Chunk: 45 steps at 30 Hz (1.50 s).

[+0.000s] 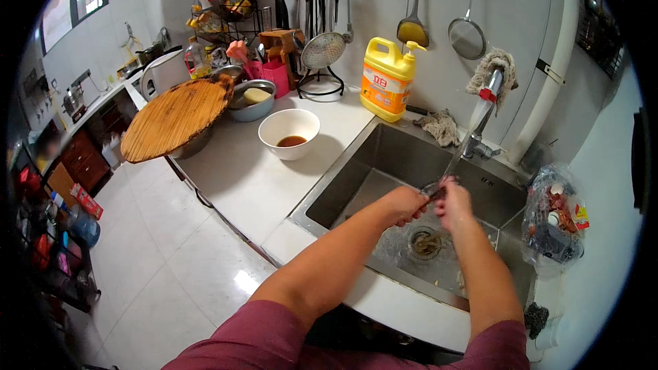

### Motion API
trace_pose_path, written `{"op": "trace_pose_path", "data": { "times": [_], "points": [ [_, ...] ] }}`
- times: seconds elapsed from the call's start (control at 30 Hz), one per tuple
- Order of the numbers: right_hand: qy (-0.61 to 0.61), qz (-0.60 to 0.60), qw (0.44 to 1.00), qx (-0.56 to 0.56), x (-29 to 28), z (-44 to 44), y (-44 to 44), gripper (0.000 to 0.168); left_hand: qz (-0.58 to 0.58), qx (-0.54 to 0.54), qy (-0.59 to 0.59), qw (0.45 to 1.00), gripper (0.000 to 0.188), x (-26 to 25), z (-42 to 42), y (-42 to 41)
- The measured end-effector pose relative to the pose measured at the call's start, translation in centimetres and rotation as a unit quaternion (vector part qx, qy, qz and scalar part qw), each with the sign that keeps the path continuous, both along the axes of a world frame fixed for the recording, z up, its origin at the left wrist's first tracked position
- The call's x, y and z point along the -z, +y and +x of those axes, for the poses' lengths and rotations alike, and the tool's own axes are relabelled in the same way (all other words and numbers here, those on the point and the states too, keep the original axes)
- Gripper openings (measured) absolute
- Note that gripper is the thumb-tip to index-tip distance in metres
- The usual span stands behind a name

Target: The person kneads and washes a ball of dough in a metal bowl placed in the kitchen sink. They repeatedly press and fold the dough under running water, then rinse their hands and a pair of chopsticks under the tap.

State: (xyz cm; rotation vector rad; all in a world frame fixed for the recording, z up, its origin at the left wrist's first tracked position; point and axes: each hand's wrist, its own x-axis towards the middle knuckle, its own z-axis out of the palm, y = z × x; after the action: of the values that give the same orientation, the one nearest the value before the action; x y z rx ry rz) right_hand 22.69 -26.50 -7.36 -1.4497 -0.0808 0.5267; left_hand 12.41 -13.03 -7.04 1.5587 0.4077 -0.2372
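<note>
Over the stainless steel sink (354,164), my left hand (406,204) is closed around a dark, slender item (434,190) that I cannot identify. My right hand (455,203) is at the item's other side, blurred, with its fingers curled; whether it grips the item is unclear. Water runs from the faucet (493,85) onto the item and the fingers. Below the hands, the drain (425,242) holds some brownish scraps. A cloth is draped over the faucet's top.
Left of the sink stands a white bowl (289,133) with brown liquid. A yellow detergent bottle (388,79) and a crumpled rag (439,127) sit behind the sink. A round wooden lid (177,118) overhangs the counter's edge. A plastic bag of refuse (555,218) lies at the right.
</note>
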Motion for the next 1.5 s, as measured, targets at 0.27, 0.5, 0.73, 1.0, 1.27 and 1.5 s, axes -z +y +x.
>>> {"op": "trace_pose_path", "data": {
  "times": [0.27, 0.5, 0.73, 1.0, 1.27, 1.5],
  "points": [
    [0.050, 0.058, 0.992, -0.101, 0.8, -2.0, 0.4, 0.028, -0.024, -0.047, 0.002, 0.999, 0.028, -0.7, 0.0, 0.0],
    [-0.010, 0.056, 0.994, 0.088, 0.0, 0.7, -1.2, 0.037, -0.068, 0.039, -0.009, 0.997, 0.026, -0.7, 0.2, -1.1],
    [0.002, 0.087, 0.988, -0.127, 0.0, -2.3, 0.6, 0.026, -0.019, -0.010, -0.015, 1.000, 0.031, -1.2, -0.2, 0.2],
    [-0.018, 0.057, 0.993, 0.100, -0.8, 1.3, -1.6, 0.043, 0.025, 0.039, -0.005, 0.999, 0.032, -1.4, -0.3, -1.0],
    [-0.018, 0.095, 0.992, -0.085, -0.2, -1.2, 0.1, 0.031, -0.044, -0.045, -0.025, 0.998, 0.023, -1.7, -0.3, 0.0],
    [-0.001, 0.063, 0.995, -0.071, -0.3, -0.9, -0.4, 0.036, -0.137, -0.006, -0.037, 0.990, 0.012, -1.9, -0.5, -0.4]
  ]
}}
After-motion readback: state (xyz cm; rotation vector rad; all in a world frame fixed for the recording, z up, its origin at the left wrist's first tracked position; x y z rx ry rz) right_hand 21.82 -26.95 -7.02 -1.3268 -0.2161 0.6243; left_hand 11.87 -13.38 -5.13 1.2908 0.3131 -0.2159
